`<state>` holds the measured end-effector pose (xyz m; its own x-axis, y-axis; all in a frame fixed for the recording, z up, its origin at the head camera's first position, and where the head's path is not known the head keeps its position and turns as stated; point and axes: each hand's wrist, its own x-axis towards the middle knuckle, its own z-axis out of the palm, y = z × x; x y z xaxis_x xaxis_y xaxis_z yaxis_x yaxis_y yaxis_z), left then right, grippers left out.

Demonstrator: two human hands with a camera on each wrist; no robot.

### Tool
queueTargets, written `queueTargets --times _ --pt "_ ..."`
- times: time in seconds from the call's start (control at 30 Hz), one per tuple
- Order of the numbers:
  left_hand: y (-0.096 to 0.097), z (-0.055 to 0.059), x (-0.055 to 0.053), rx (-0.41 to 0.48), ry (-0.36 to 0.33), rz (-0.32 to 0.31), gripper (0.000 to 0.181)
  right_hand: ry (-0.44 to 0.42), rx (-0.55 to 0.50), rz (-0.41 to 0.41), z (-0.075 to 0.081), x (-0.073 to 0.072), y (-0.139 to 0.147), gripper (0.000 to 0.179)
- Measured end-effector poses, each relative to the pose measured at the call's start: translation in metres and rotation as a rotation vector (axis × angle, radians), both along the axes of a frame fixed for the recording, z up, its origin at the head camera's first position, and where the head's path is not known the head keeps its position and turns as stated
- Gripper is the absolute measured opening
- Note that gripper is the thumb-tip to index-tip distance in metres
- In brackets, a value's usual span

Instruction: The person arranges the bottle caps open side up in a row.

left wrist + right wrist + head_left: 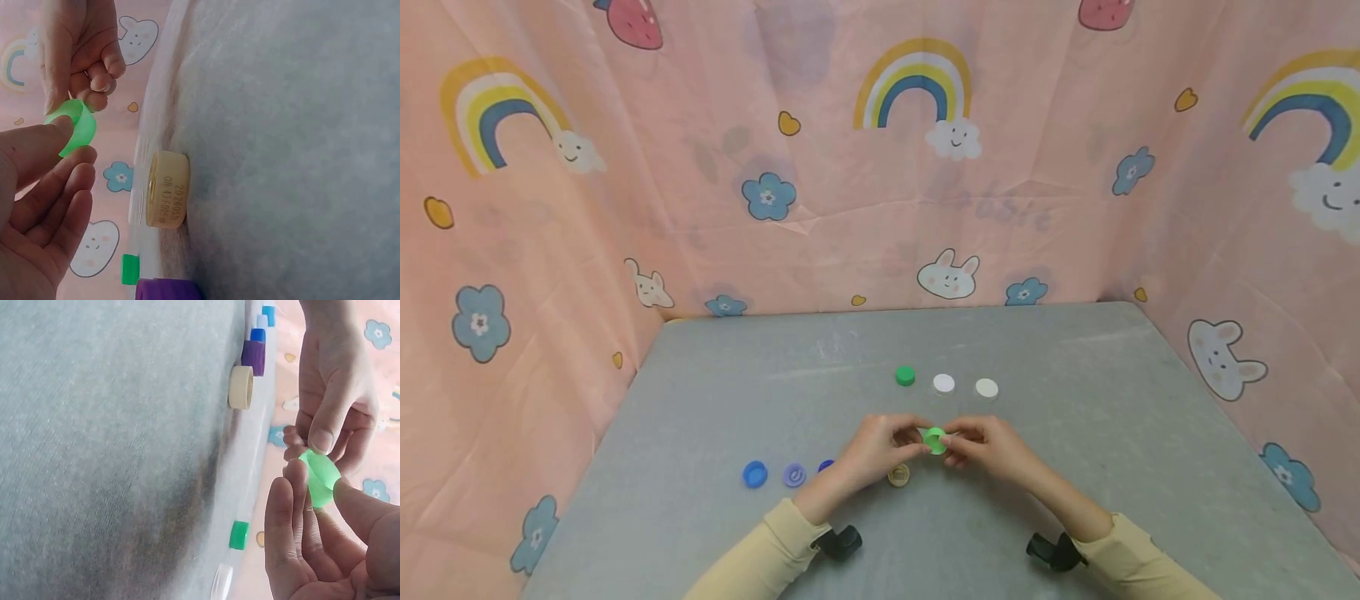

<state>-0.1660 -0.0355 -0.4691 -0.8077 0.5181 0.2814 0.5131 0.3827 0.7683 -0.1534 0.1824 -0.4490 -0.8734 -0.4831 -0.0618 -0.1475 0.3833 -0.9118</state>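
Observation:
A light green bottle cap (935, 441) is held up above the grey table, between both hands, with its hollow inside partly in sight. My left hand (874, 448) pinches it from the left with thumb and fingers. From the right, the thumb and fingers of my right hand (996, 448) pinch its other side. Below the left hand's fingers a beige cap (898, 475) lies on the table, with printed digits on its side in the left wrist view. A purple cap (254, 357) stands beside the beige one; in the head view the left hand hides it.
On the left lie a blue cap (755, 474), a lavender cap (794, 475) and a dark blue cap (826, 465) partly covered by the left wrist. Beyond the hands, a green cap (906, 376) and two white caps (943, 384) form a row. Pink printed cloth surrounds the table.

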Motion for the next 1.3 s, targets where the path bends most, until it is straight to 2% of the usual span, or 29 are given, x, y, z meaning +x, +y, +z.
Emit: queueTargets --times 0.3,0.5,0.67,0.83,1.03,1.3 --pt "0.0001 -0.0009 0.0011 0.0 0.1 -0.037 0.027 -0.061 -0.018 -0.023 0.0015 0.0009 -0.0022 0.034" --pt "0.0001 -0.0008 0.0012 -0.004 0.119 -0.043 0.027 -0.076 -0.034 -0.021 0.0018 0.0019 -0.0033 0.034" --pt "-0.0007 -0.0008 0.0005 0.004 0.062 -0.025 0.026 -0.055 -0.047 -0.004 0.0011 0.0032 -0.0037 0.036" --pt "-0.0022 -0.0022 -0.0007 0.02 -0.021 0.004 0.025 -0.017 0.005 -0.004 0.0022 0.0051 -0.0044 0.043" --pt "-0.0023 -0.0014 -0.0008 0.035 -0.055 0.008 0.023 0.057 0.081 -0.027 0.0029 0.0074 -0.0058 0.043" --pt "-0.002 -0.001 -0.0004 0.008 -0.065 0.009 0.02 0.105 0.091 -0.033 -0.0014 0.0073 -0.005 0.041"
